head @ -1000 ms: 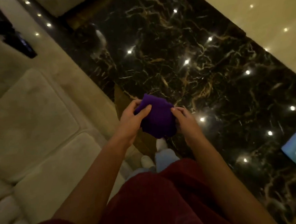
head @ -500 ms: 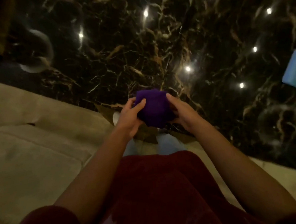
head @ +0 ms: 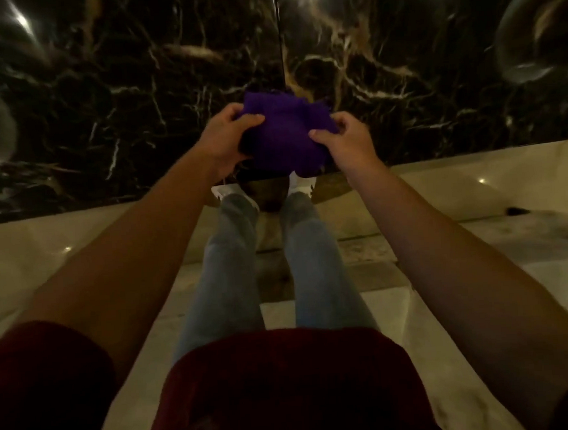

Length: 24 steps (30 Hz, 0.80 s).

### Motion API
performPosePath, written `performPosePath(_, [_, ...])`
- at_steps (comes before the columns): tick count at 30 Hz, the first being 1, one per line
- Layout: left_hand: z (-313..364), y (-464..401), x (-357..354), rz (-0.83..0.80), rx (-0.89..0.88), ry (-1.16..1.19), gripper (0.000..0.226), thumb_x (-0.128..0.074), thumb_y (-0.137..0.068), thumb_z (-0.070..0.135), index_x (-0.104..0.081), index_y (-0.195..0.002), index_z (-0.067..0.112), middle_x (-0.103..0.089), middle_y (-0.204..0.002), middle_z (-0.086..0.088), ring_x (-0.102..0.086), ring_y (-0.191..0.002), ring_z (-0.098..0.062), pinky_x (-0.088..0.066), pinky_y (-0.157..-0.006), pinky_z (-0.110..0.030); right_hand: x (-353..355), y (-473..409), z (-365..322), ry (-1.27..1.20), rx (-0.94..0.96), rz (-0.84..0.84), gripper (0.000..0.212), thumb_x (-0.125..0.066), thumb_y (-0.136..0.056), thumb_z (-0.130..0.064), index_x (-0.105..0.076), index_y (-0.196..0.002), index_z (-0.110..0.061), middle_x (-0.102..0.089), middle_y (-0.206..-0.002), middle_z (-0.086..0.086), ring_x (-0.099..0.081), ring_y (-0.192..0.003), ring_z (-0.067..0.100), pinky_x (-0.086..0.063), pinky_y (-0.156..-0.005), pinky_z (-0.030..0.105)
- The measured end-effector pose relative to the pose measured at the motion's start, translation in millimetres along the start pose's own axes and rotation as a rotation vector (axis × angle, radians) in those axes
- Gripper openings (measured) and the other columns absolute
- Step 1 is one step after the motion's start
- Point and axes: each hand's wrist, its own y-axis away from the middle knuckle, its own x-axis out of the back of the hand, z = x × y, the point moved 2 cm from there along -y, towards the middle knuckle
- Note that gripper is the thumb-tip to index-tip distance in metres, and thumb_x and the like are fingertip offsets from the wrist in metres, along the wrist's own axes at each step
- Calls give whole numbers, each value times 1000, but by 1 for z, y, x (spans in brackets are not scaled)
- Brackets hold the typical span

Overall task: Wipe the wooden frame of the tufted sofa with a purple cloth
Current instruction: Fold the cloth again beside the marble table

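A bunched purple cloth (head: 284, 135) hangs in the air in front of me, above my feet. My left hand (head: 228, 141) pinches its left side with thumb on top. On the cloth's right edge my right hand (head: 345, 144) grips it, thumb pointing inward. Both arms are stretched forward. No sofa or wooden frame shows in this view.
Glossy black marble flooring (head: 119, 92) with pale veins and light reflections fills the upper half. Cream marble floor (head: 473, 186) lies nearer to me. My legs in light jeans (head: 232, 267) and white shoes stand at the border between them.
The view has swung away from the beige sofa, which has left the frame. Both hands still hold the cloth and have spread it a little wider.
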Motion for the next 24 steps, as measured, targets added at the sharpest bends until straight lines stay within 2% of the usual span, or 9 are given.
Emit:
performPosePath(2, [-9,-25,3,15,8,-66,34,-74,-86,16,-63,-117,25,-60,-135,-4,-59,-125,-25,-62,-87,-44,-7,-25,8,95,47,28,29,-76,-92,-26,-59,-115,-28,-61,-116,-8,-61,-102,9,-54,-80,26])
performPosePath(4, [-30,-55,2,55,18,-132,43,-75,-87,13,-59,-126,22,-59,-132,-1,-58,-123,-23,-61,-90,-44,-15,-55,28,178,51,66,31,-75,-94,-23,-60,-120,-25,-60,-120,-6,-59,-107,11,-53,-81,24])
performPosePath(6, [-39,-68,0,111,-15,-192,45,-74,-89,13,-56,-130,19,-59,-132,-1,-58,-122,-21,-61,-93,-44,-20,-71,35,266,104,83,33,-73,-95,-23,-60,-125,-22,-62,-124,-5,-58,-112,11,-54,-89,26])
performPosePath(11, [-56,-86,1,290,-107,-437,46,-73,-93,23,-54,-134,17,-60,-124,4,-59,-117,-15,-55,-104,-40,-32,-93,45,416,195,142,35,-71,-97,-25,-59,-130,-22,-65,-131,-1,-62,-119,16,-55,-98,31])
performPosePath(14, [-62,-85,4,354,-151,-605,52,-73,-93,30,-54,-139,14,-62,-135,-3,-59,-123,-18,-51,-109,-39,-34,-94,50,437,190,137,37,-70,-98,-26,-59,-133,-23,-66,-132,0,-63,-119,17,-56,-98,34])
performPosePath(18, [-63,-85,4,391,-179,-703,51,-72,-93,35,-57,-138,15,-64,-136,-3,-61,-124,-19,-51,-108,-37,-32,-93,52,442,175,145,36,-70,-98,-28,-60,-131,-23,-67,-128,-1,-63,-115,16,-58,-96,35])
performPosePath(21, [-61,-85,5,409,-170,-745,51,-72,-93,39,-59,-136,16,-65,-134,-3,-62,-119,-17,-51,-100,-32,-30,-94,52,468,169,162,36,-71,-97,-31,-62,-131,-25,-67,-129,-2,-63,-115,16,-58,-93,34])
performPosePath(24, [-59,-83,8,464,-170,-784,52,-74,-90,44,-60,-133,19,-62,-133,-3,-58,-111,-12,-48,-93,-27,-24,-92,51,465,131,201,32,-73,-95,-37,-65,-125,-26,-67,-121,-5,-62,-106,13,-56,-83,31])
